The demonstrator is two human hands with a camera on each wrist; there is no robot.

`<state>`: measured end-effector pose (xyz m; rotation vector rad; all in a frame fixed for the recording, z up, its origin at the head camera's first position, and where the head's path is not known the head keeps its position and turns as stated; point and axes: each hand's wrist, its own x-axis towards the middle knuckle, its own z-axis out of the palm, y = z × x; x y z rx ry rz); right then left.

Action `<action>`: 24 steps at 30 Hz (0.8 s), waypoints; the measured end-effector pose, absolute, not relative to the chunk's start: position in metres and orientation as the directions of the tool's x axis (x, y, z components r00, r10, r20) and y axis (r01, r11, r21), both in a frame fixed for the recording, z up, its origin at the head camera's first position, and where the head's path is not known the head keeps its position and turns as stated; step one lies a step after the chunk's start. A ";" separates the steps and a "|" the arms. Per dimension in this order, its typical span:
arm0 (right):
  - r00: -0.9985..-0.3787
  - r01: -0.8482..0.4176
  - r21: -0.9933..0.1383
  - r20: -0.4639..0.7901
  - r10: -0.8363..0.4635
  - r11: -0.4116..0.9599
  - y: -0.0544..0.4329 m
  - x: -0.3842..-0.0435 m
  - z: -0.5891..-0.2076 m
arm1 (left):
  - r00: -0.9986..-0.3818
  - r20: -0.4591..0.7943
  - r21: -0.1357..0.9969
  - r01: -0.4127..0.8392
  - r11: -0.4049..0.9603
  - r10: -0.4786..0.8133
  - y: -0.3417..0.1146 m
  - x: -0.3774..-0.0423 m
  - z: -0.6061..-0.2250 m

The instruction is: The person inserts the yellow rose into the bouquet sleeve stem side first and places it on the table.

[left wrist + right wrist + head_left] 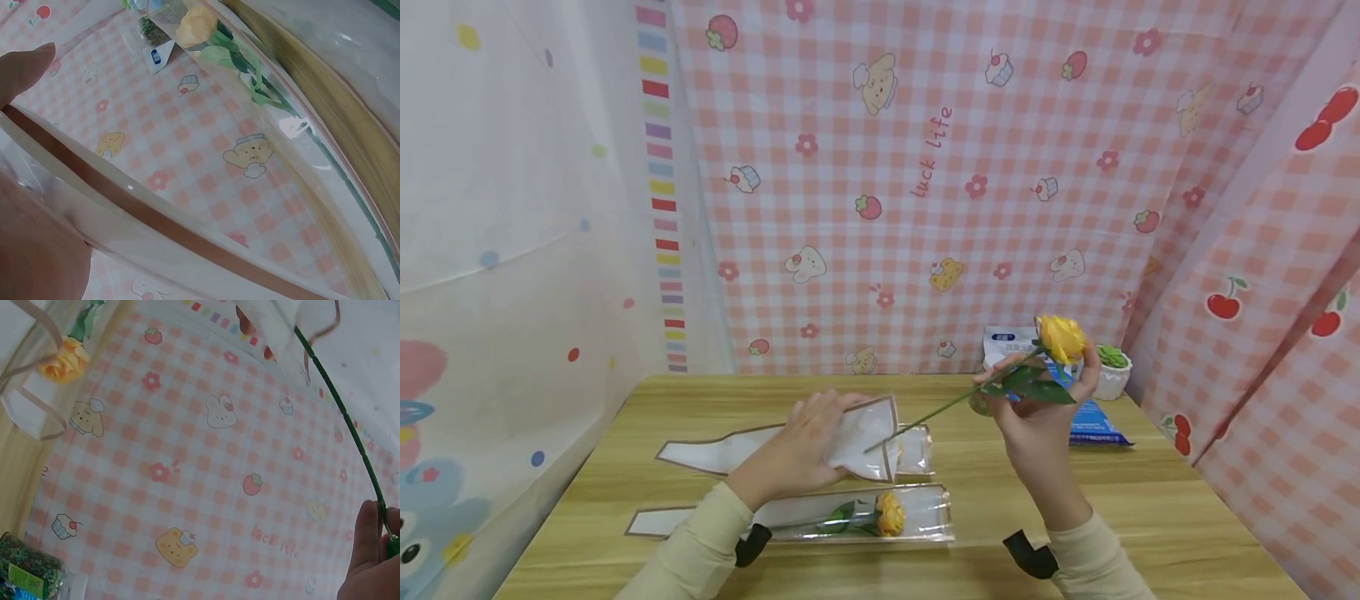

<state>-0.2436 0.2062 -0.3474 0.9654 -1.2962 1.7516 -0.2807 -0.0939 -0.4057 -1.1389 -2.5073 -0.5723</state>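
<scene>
My right hand (1037, 425) pinches the green stem (344, 412) of a yellow artificial rose (1062, 337) just below its leaves. The rose's head is raised to the right, and the stem slants down to the left. Its lower tip lies at the wide mouth of a white flower sleeve (865, 429) with a brown border; whether it is inside or in front cannot be told. Gripping that sleeve near its mouth is my left hand (805, 442), with the thumb (25, 72) on one side and the palm on the other. The sleeve bows between them.
In front lies a wrapped yellow rose (891, 514) in a clear-fronted sleeve. Another clear sleeve (916, 450) lies partly hidden behind the held one. At the back right are a blue and white bag (1097, 425) and a small potted plant (1112, 372). A patterned curtain (925, 250) hangs behind the wooden table (1150, 500).
</scene>
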 end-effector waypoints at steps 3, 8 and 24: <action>-0.413 -0.895 -0.377 0.901 0.129 -0.238 0.201 -0.243 -0.353 | -0.624 0.450 0.209 0.769 0.604 0.639 -0.095 -0.281 -0.407; -0.404 -0.910 -0.378 0.900 0.162 -0.170 0.193 -0.243 -0.367 | -0.626 0.449 0.205 0.766 0.609 0.638 -0.097 -0.282 -0.409; -0.545 -0.826 -0.544 0.838 -0.041 -0.147 0.194 -0.232 -0.384 | -0.638 0.446 0.237 0.761 0.605 0.628 -0.095 -0.285 -0.409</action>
